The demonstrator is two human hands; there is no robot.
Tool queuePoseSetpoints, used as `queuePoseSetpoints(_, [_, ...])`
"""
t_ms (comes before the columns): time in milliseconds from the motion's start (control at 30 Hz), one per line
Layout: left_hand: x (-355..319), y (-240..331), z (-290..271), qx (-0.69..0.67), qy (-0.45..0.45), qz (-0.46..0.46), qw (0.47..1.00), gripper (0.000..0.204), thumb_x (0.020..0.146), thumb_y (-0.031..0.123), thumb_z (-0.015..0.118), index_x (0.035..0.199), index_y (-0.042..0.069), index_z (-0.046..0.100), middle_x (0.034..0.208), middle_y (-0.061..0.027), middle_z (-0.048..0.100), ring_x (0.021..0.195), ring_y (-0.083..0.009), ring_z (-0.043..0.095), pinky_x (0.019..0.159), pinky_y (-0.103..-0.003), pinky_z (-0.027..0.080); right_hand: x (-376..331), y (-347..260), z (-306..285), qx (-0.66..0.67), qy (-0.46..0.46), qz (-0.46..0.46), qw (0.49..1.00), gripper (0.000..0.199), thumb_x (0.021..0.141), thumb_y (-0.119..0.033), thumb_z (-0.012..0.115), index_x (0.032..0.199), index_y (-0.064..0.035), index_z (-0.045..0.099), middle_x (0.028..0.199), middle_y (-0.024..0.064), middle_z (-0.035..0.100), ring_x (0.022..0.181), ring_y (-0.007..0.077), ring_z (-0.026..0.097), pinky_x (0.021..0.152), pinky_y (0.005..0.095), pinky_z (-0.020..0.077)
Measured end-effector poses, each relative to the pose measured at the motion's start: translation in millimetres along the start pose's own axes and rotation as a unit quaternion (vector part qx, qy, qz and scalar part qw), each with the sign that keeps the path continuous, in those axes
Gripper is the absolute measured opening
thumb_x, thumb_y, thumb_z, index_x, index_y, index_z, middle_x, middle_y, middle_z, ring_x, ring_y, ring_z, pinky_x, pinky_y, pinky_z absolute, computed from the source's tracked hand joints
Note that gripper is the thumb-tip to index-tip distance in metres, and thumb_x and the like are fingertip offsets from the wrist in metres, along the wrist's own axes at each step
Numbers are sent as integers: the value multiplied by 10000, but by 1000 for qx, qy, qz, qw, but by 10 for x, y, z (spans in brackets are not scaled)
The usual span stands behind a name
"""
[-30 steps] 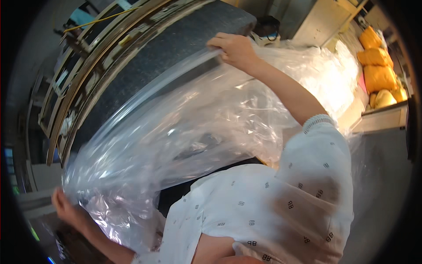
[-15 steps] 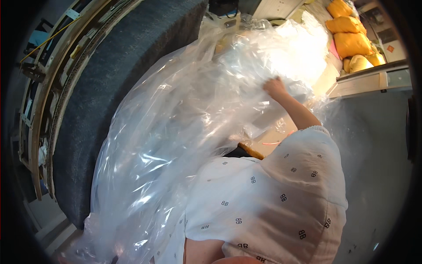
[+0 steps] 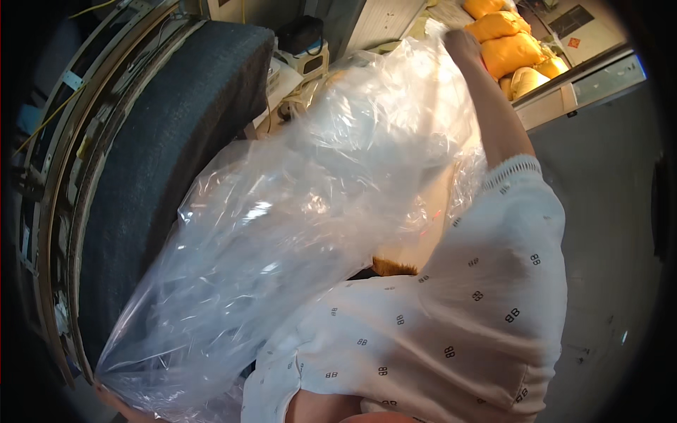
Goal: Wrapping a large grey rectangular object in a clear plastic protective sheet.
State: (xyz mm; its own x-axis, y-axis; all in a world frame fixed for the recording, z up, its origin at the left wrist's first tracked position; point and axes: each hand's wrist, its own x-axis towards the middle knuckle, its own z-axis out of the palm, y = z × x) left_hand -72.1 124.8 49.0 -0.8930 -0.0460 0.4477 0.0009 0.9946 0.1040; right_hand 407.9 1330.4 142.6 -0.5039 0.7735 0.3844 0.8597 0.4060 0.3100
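A large clear plastic sheet [image 3: 303, 211] is stretched diagonally in front of me, from lower left to upper right. My right hand [image 3: 462, 44] is raised far up and grips its top edge. My left hand [image 3: 109, 395] shows only as a sliver at the lower left, where the plastic's bottom corner gathers. The plastic lies over the near side of a long dark grey padded slab [image 3: 169, 134] that stands on edge to my left. My white patterned sleeve and shirt [image 3: 465, 303] fill the lower right.
Wooden and metal frames [image 3: 53, 162] stand behind the slab on the left. Several orange-yellow sacks [image 3: 508, 46] are stacked at the upper right, above a pale ledge [image 3: 585, 74]. A black case [image 3: 302, 34] sits on a white box at the top. Grey floor [image 3: 613, 247] lies to the right.
My right hand has gone from the slab's far end to high up on the right, pulling the plastic along. My left hand has dropped to the picture's lower left corner.
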Motion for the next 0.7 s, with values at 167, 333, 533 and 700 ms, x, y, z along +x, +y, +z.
queuePoseSetpoints(167, [-398,-260,-89,-295,-118,-221,922,412,820,334,546,1019,-22,603,1006,-190,613,907,-295,563,807,-377,428,788,-2080,-1918,566,97,-115,811,371,888,-285,407,1120,-2,468,999,187,544,990,329,486,844,380,367])
queuePoseSetpoints(333, [-865,-1059,-522,-1,-184,-163,969,451,876,386,448,1120,23,559,1058,-173,595,950,-262,565,835,-342,413,-11,-3353,-1203,506,120,-446,729,464,854,-348,465,1242,-93,462,1246,166,475,1128,311,459,947,376,350])
queuePoseSetpoints(533, [-1204,-1399,-879,-50,-295,-119,947,462,920,356,353,1162,9,537,1027,-141,616,929,-216,582,823,-319,442,182,-4146,-435,305,81,-396,862,538,857,-476,419,1278,-142,417,1305,126,422,1155,336,433,969,421,342])
queuePoseSetpoints(700, [-1246,-781,-937,-279,-205,-368,863,395,851,392,499,944,32,633,904,-80,616,796,-178,565,705,-315,440,631,-4194,-314,486,-112,-382,778,510,893,-384,425,1279,-49,431,1296,137,449,1208,256,410,1005,315,293])
